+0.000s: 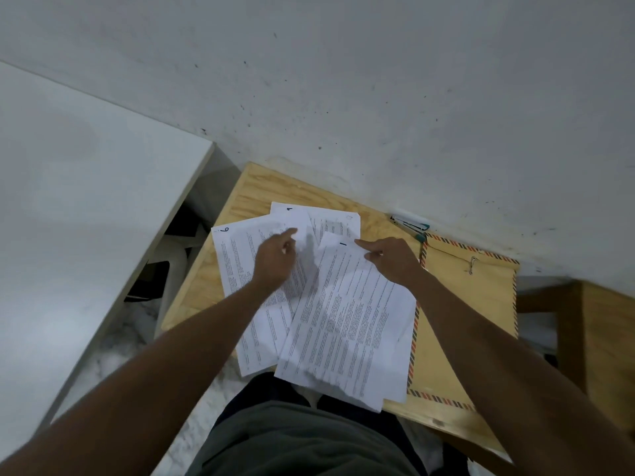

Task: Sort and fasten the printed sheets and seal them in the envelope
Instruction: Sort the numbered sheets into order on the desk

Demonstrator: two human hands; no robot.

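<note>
Printed white paper sheets (347, 324), hand-numbered at their top corners, lie fanned and overlapping on the small light plywood bench (247, 190), several hanging over its near edge above the person's lap. The left hand (275, 261) rests on the sheet marked 6 (237, 269), fingers (287, 233) extended and spread, gripping nothing. The right hand (395, 261) presses on the sheet marked 1 (343, 338), index finger pointing at its numbered corner, likewise holding nothing.

Risks, as judged: the overhanging sheets are unsupported and could slide to the floor if either hand lifts or drags a page. Loose overlap makes it likely that two pages move together, spoiling the order. Some numbers are covered by other sheets, so a misread is possible.

Surroundings: the brown kraft envelope with striped airmail border (481, 304) lies to the right, partly under the sheets, its metal clasp showing. A small stapler (409, 225) sits at the wall behind it, near the envelope. Bench space is tight; the wall and a white board (86, 201) to the left hem it in.
</note>
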